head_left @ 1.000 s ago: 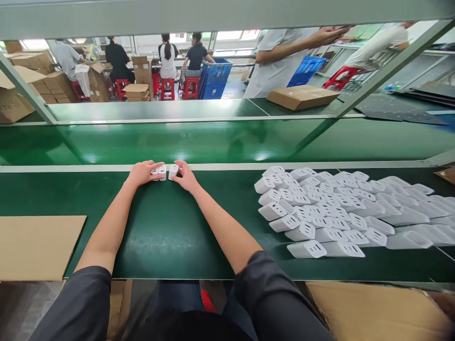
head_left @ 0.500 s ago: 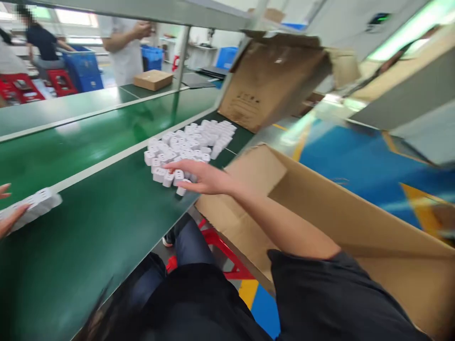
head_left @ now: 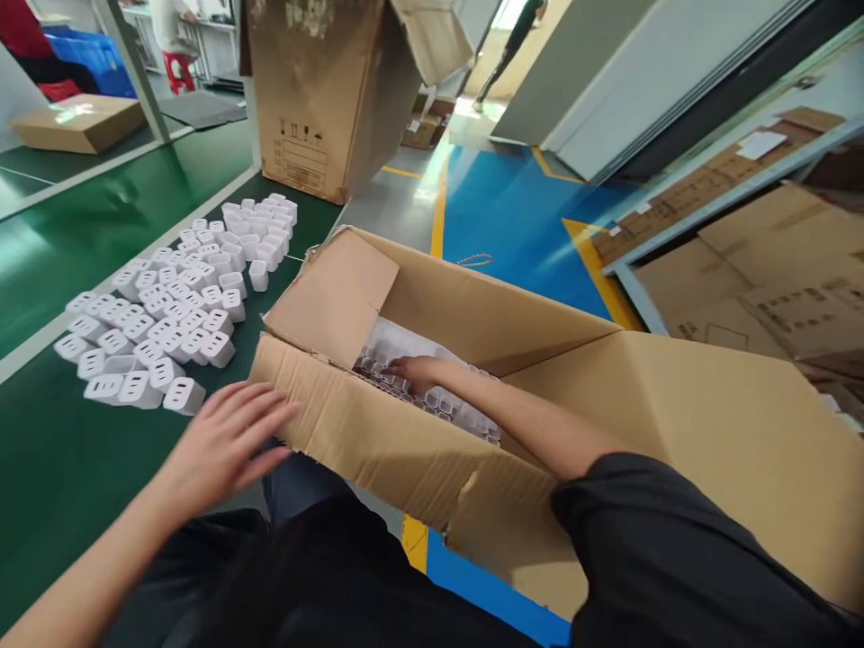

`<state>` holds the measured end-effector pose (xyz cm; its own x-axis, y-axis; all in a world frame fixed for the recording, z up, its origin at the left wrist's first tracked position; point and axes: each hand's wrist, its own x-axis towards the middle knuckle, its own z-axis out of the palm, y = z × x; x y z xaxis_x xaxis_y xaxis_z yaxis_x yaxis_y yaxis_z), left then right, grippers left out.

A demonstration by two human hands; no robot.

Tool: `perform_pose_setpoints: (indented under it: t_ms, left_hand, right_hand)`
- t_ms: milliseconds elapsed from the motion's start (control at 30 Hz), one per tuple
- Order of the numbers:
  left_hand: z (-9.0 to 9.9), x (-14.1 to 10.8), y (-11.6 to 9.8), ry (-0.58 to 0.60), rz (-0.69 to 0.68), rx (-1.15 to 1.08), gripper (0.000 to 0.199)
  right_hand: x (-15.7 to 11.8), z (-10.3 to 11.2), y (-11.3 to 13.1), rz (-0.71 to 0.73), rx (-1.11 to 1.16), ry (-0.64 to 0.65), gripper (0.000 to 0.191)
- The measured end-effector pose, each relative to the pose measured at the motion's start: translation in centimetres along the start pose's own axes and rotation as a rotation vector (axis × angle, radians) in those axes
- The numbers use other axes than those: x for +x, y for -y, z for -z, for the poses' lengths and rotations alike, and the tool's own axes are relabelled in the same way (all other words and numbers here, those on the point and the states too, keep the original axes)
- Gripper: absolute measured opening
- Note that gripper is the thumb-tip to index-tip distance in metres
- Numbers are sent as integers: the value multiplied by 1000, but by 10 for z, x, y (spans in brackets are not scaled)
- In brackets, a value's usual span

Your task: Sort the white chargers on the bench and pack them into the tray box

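My right hand (head_left: pixel 419 373) reaches down into a large open cardboard box (head_left: pixel 378 432), its fingers stretched onto rows of white plastic casings (head_left: pixel 465 407) packed inside. The fingertips are small and dark, and no casing shows clearly in them. My left hand (head_left: pixel 236 436) is open, fingers spread, at the box's near left corner beside the torn flap, with nothing in it. To its left on the green table (head_left: pixel 40 468) lies a pile of white plastic charger casings (head_left: pixel 168 310), many with slots in their end faces.
A tall brown carton (head_left: pixel 310 108) stands at the table's far end. A flat cardboard box (head_left: pixel 77 123) lies across the conveyor. Cartons on a rack (head_left: pixel 776 288) are at right, beside a blue floor (head_left: pixel 499 207) with yellow lines. Other people are in the background.
The view has swung right. My right hand has moved from the casing pile into the box. My left hand has left the row of casings and come to the box corner, empty.
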<state>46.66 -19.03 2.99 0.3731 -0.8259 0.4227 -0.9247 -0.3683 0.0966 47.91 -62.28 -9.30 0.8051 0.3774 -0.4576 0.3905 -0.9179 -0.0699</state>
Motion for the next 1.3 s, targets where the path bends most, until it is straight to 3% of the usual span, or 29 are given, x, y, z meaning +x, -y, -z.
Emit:
perform_pose_setpoints:
  t_ms: [100, 167, 367, 600, 767, 933, 1133, 1233, 1300]
  left_hand:
    - [-47, 78, -36, 94, -121, -75, 62]
    - [-65, 98, -50, 123, -89, -111, 61]
    - [-75, 89, -51, 108, 20, -279, 38]
    - [-79, 97, -56, 53, 60, -285, 34]
    - [-78, 98, -57, 67, 61, -271, 36]
    - [-77, 98, -59, 42, 70, -245, 33]
    - [-78, 94, -61, 37, 89, -253, 30]
    - [-78, 91, -61, 23, 84, -257, 30]
    - [-78, 89, -61, 32, 83, -253, 31]
  right_hand:
    - [15, -20, -3, 94, -14, 51, 89]
    - [18, -29, -11, 136, -23, 65, 96]
    - [28, -48, -43, 195, -47, 39, 109]
    - [52, -59, -20, 541, -130, 5, 106]
    - [33, -68, -20, 551, -59, -80, 97]
    - [18, -78, -30, 567, -96, -34, 104]
    - [33, -87, -13, 522, -163, -68, 88]
    - [39, -83, -5, 507, -161, -77, 79]
    - [37, -74, -3, 508, -164, -68, 83]
